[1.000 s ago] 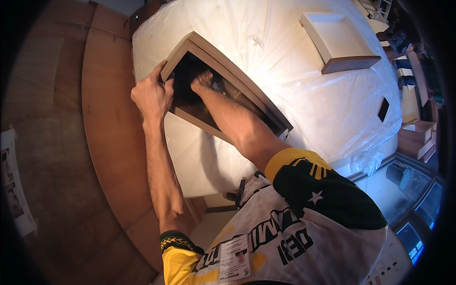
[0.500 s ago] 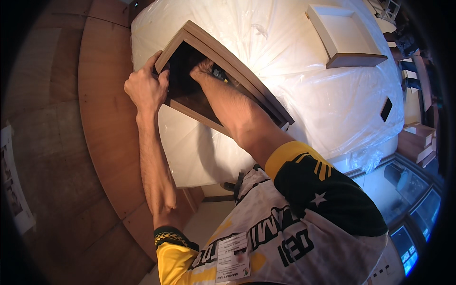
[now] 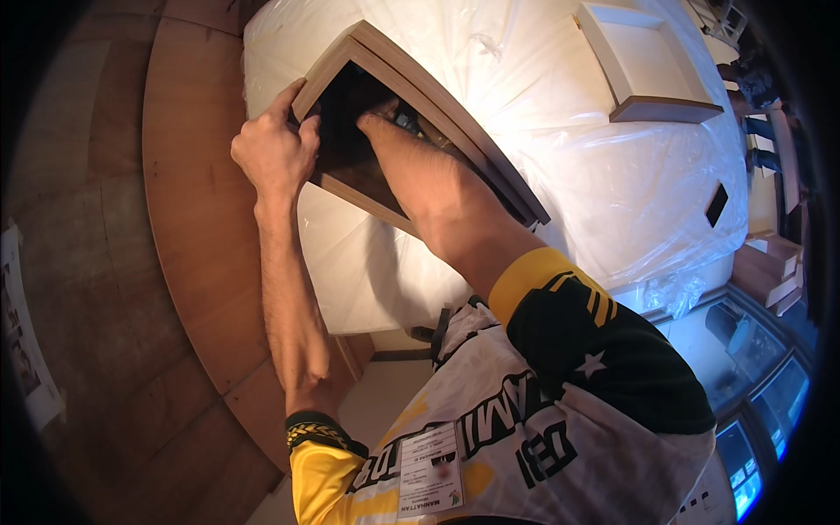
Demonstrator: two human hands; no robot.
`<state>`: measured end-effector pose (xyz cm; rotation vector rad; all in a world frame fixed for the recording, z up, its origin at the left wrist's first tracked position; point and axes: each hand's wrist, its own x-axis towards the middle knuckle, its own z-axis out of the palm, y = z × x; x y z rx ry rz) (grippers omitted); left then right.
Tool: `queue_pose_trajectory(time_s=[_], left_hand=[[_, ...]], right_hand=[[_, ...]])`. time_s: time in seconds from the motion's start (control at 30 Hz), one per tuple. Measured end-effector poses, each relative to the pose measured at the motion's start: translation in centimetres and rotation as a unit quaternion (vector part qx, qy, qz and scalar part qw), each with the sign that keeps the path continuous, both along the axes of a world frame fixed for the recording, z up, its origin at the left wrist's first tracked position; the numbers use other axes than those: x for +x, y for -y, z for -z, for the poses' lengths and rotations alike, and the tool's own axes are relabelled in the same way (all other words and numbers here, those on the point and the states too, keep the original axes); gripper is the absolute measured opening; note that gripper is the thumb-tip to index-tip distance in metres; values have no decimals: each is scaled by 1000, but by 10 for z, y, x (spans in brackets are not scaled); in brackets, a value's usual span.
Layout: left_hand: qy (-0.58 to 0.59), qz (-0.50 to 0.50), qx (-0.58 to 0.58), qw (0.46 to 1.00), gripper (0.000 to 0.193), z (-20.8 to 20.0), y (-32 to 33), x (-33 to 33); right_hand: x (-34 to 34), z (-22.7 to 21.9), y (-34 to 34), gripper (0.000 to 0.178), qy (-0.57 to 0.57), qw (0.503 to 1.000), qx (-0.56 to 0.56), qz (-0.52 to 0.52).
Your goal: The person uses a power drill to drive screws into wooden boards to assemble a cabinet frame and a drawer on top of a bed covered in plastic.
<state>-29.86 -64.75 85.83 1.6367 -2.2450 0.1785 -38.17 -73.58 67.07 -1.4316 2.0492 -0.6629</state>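
A brown wood-grain cabinet box [image 3: 455, 109] with an open front sits tilted on a plastic-wrapped mattress-like surface [image 3: 437, 289]. My left hand [image 3: 276, 150] is closed around the box's left corner, thumb on the inner side and fingers over the outside. My right arm reaches deep through the opening. Inside, the right hand [image 3: 378, 115] is in dark shadow, and its fingers are mostly hidden. Close to that hand, a small dark object with pale glints [image 3: 408, 119] shows against the inner wall; its kind cannot be made out.
A white drawer with a brown front [image 3: 665, 109] lies at the far right on the plastic, and a small black flat piece [image 3: 717, 205] is nearer. A curved wooden panel [image 3: 197, 219] runs along the left. At the right edge are a person [image 3: 754, 87] and brown box-like furniture [image 3: 766, 262].
The box has shifted slightly up and to the right in the picture, with both hands on or in it. My right hand stays inside the opening.
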Motion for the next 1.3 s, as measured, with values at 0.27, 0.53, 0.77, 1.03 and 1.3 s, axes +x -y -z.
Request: queue_pose_trajectory(time_s=[0.27, 0.53, 0.77, 1.03, 1.3], left_hand=[[10, -7, -12, 1000, 47, 1, -2, 0], [20, -9, -22, 1000, 46, -3, -9, -2], [18, -41, -50, 998, 43, -10, -18, -17], [53, -50, -51, 996, 44, -12, -33, -23], [84, -74, -39, 993, 46, -13, -26, -16]], right_hand=[[2, -1, -1, 35, -6, 1000, 2, 3], [-3, -6, -7, 35, 7, 1000, 4, 2], [-10, -20, -15, 35, 25, 1000, 18, 0], [-48, -36, -96, 35, 68, 997, -19, -7], [-87, -57, -217, 29, 145, 981, -95, -82]])
